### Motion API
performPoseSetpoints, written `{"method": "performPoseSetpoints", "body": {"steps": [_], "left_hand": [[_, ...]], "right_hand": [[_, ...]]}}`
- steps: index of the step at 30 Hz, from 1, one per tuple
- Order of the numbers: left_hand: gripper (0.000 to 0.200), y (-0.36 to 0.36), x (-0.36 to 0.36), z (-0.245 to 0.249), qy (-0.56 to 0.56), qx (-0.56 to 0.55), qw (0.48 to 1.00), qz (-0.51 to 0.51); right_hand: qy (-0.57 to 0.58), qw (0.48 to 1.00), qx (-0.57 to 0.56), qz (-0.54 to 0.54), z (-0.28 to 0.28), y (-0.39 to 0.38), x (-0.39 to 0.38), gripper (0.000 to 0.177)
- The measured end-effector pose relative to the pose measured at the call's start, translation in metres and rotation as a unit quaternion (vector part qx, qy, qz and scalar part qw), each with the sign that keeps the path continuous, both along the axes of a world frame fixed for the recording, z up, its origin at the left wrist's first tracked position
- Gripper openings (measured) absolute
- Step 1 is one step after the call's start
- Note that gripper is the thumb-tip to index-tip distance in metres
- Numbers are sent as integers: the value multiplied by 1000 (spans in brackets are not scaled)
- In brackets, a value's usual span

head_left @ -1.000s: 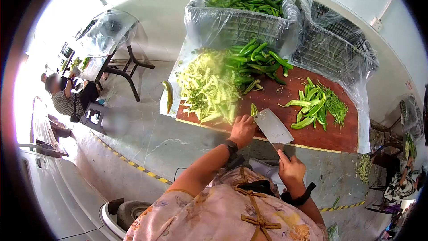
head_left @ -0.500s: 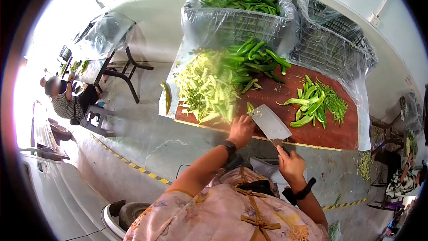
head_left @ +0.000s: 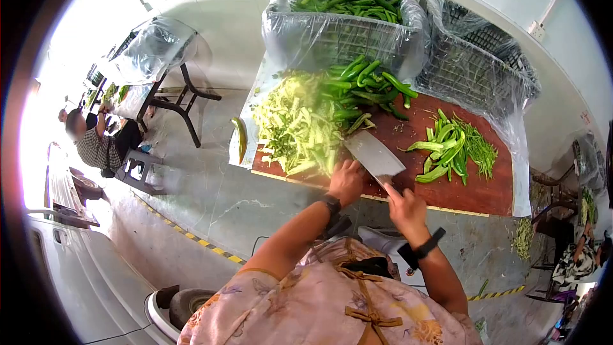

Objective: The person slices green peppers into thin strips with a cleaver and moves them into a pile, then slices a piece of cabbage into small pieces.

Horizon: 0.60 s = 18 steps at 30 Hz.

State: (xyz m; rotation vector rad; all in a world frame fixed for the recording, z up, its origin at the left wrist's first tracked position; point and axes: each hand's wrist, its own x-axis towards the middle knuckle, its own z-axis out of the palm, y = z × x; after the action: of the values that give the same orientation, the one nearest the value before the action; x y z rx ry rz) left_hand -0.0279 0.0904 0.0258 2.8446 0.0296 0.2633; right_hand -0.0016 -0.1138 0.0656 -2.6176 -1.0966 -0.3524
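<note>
My right hand (head_left: 407,209) is closed round the handle of a cleaver (head_left: 375,154), its broad blade slanting over the brown cutting board (head_left: 396,182). Fingers curled, my left hand (head_left: 345,181) rests at the board's near edge, close to the blade; what lies under its fingertips is hidden. Just beyond is a heap of pale cut pepper pieces (head_left: 297,124). Whole green peppers (head_left: 367,86) lie behind the blade. To the right are split peppers (head_left: 444,150) beside a pile of thin green shreds (head_left: 480,150).
A plastic-lined crate (head_left: 345,35) of green peppers stands behind the board, with another lined crate (head_left: 476,67) to its right. One pepper (head_left: 239,140) lies at the left edge. A person (head_left: 96,144) sits far left; another person (head_left: 578,259) is far right.
The cleaver and my right hand have moved left and slightly up, bringing the blade close to my left hand. The small pepper piece near my left fingertips is no longer visible.
</note>
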Motion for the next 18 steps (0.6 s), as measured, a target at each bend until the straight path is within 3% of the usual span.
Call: {"method": "performPoseSetpoints", "body": {"steps": [4, 7, 10, 13, 15, 16, 18], "left_hand": [[25, 7, 1, -12, 8, 15, 1000, -2], [28, 12, 0, -18, -34, -26, 999, 1], [31, 34, 1, -10, 16, -71, 996, -54], [30, 48, 15, 2, -46, -50, 995, -66], [29, 52, 30, -2, -91, 56, 991, -83], [26, 53, 32, 0, -161, 34, 980, -108], [24, 50, 38, -13, -109, 1, 990, -91]], "right_hand": [[-10, 999, 52, 7, 12, 29, 15, 35], [30, 998, 56, -19, 24, 16, 20, 36], [7, 997, 69, -40, 22, -6, 18, 36], [32, 995, 63, -66, 29, -25, 1, 36], [68, 989, 100, -85, 28, -37, -10, 37], [67, 988, 118, -78, 28, -41, -14, 37], [73, 988, 101, -92, 34, -50, -26, 36]]}}
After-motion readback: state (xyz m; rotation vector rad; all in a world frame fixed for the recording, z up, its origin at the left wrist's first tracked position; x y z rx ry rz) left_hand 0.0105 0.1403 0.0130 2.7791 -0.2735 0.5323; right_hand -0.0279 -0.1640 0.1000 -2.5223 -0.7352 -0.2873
